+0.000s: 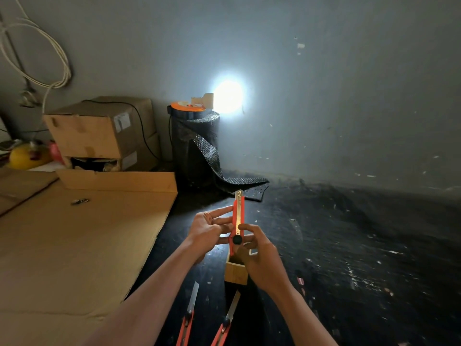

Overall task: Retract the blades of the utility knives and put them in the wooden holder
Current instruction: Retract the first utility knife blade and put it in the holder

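red plastic utility knife (238, 221) upright between both hands, blade tip just showing | left hand (209, 231) fingers grip its side | right hand (259, 255) clamps lower body by black knob | open wooden box holder (235, 270) directly below | two red knives (207, 318) lie nearer, blades out

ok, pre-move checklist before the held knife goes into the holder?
1. Blade retracted on the held utility knife: not ok, tip shows past the nose.
2. Grip: ok, left hand steadies the body, right hand is at the black slider knob.
3. Wooden holder opening clear: cannot tell, hands cover much of it.
4. Holder upright on the floor: ok.
5. Other two knives retracted: not ok, blades out, lying near the forearms.
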Tool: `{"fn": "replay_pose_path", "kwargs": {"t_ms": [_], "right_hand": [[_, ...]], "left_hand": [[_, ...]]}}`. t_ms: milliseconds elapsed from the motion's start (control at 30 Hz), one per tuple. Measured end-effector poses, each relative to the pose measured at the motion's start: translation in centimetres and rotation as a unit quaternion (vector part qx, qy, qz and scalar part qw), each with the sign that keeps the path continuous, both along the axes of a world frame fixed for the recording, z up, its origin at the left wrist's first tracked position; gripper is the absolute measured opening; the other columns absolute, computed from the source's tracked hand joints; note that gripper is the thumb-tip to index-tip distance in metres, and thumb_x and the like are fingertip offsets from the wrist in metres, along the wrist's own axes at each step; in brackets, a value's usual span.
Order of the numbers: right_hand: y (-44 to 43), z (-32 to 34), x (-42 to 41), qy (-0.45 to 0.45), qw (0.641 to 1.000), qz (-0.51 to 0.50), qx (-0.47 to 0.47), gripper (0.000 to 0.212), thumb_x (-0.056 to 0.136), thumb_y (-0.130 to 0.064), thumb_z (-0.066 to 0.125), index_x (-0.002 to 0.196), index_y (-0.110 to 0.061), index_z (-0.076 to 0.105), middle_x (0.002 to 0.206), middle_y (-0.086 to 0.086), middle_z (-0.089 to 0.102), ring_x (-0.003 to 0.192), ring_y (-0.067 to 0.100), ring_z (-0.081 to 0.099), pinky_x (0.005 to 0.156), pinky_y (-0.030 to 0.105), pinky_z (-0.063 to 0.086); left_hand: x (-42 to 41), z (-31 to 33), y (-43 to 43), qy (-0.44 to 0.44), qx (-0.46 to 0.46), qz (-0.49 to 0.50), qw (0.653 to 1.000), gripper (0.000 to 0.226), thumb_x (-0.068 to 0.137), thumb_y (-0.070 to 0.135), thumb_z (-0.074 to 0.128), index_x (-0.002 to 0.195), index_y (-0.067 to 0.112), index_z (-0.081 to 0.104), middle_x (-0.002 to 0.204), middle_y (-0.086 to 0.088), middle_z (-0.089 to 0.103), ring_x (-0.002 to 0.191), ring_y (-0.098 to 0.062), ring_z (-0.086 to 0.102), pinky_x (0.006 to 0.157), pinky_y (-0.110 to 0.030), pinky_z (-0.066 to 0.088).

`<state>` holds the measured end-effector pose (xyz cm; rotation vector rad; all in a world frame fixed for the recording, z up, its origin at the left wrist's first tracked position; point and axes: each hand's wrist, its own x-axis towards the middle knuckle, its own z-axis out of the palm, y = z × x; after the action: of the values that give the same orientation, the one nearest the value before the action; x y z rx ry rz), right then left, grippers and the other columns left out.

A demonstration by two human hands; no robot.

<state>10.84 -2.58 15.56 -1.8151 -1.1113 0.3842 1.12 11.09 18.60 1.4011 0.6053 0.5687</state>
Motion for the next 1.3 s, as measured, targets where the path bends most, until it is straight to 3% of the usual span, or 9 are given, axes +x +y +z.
{"fn": "replay_pose_path", "kwargs": {"t_ms": [133,233,400,600,700,867,967,1167,1300], "right_hand": [[0.2,0.1,0.2,-0.020,1.000,-0.014,-0.001,0.028,0.095,-0.017,0.068,0.121,-0.021,0.058,0.110,-0.008,0.070,0.086,-0.006,0.063,0.065,0.007,0.052],[0.2,0.4,0.3,-0.006,1.000,-0.028,0.011,0.030,0.091,-0.028,0.073,0.114,-0.023,0.054,0.103,-0.011,0.070,0.084,-0.003,0.066,0.062,0.007,0.051],[0.3,0.2,0.8,-0.056,0.998,-0.014,-0.003,0.031,0.095,-0.017,0.069,0.123,-0.025,0.059,0.116,-0.006,0.072,0.086,-0.008,0.062,0.068,0.003,0.051],[0.6,0.3,0.8,-0.048,0.999,-0.018,0.005,0.035,0.092,-0.027,0.072,0.123,-0.024,0.057,0.110,-0.012,0.069,0.094,0.007,0.070,0.068,0.013,0.055],[0.8,0.0,1.2,-0.069,0.998,-0.009,-0.001,0.031,0.093,-0.017,0.072,0.122,-0.023,0.062,0.115,-0.008,0.072,0.093,0.003,0.067,0.076,0.016,0.058],[1.1,0.0,1.2,-0.045,0.999,-0.016,0.003,0.031,0.092,-0.025,0.073,0.119,-0.024,0.058,0.101,-0.020,0.063,0.082,-0.004,0.064,0.064,0.008,0.053],[1.1,-0.5,1.5,-0.070,0.998,0.000,0.000,0.030,0.094,-0.015,0.070,0.122,-0.024,0.063,0.112,-0.015,0.068,0.088,-0.005,0.064,0.076,0.010,0.056],[1.5,-1.0,1.9,-0.034,0.999,-0.035,0.007,0.021,0.092,-0.026,0.072,0.108,-0.022,0.059,0.106,-0.011,0.071,0.091,0.005,0.069,0.070,0.016,0.055],[1.8,-1.3,2.2,-0.021,0.999,-0.047,0.017,0.025,0.090,-0.030,0.074,0.108,-0.027,0.056,0.097,-0.019,0.066,0.082,0.000,0.068,0.065,0.015,0.055]], "left_hand": [[0.3,0.1,-0.1,0.001,0.010,0.000,1.000,0.049,0.094,-0.012,0.061,0.136,0.013,0.065,0.104,-0.001,0.081,0.086,-0.017,0.082,0.063,-0.028,0.063],[0.5,0.2,-0.4,-0.001,0.009,-0.007,1.000,0.050,0.093,-0.015,0.059,0.133,0.014,0.066,0.097,0.003,0.083,0.088,-0.021,0.081,0.066,-0.032,0.065],[0.8,0.3,-0.1,-0.006,0.002,-0.007,1.000,0.049,0.093,-0.014,0.060,0.133,0.014,0.066,0.100,-0.001,0.083,0.091,-0.024,0.081,0.073,-0.038,0.066],[1.0,0.5,0.0,-0.010,0.000,-0.009,1.000,0.050,0.093,-0.016,0.059,0.134,0.013,0.065,0.098,0.001,0.083,0.089,-0.022,0.081,0.071,-0.037,0.066],[1.1,0.6,0.2,-0.011,0.003,-0.009,1.000,0.048,0.094,-0.013,0.061,0.134,0.013,0.066,0.098,0.002,0.083,0.089,-0.023,0.081,0.071,-0.037,0.066],[1.1,0.4,0.1,-0.012,-0.003,-0.013,1.000,0.050,0.093,-0.015,0.059,0.133,0.013,0.066,0.096,0.001,0.083,0.088,-0.023,0.081,0.068,-0.034,0.065],[1.2,0.3,0.4,-0.012,-0.005,-0.010,1.000,0.048,0.094,-0.013,0.060,0.134,0.012,0.065,0.094,0.003,0.083,0.087,-0.022,0.082,0.066,-0.033,0.065],[1.8,-0.6,0.8,-0.005,-0.015,-0.007,1.000,0.052,0.092,-0.015,0.061,0.137,0.013,0.064,0.112,-0.009,0.080,0.092,-0.024,0.081,0.069,-0.036,0.066],[2.4,-1.0,1.1,-0.002,-0.023,-0.012,1.000,0.053,0.092,-0.016,0.060,0.136,0.012,0.065,0.112,-0.010,0.080,0.093,-0.026,0.081,0.073,-0.040,0.066]]}}
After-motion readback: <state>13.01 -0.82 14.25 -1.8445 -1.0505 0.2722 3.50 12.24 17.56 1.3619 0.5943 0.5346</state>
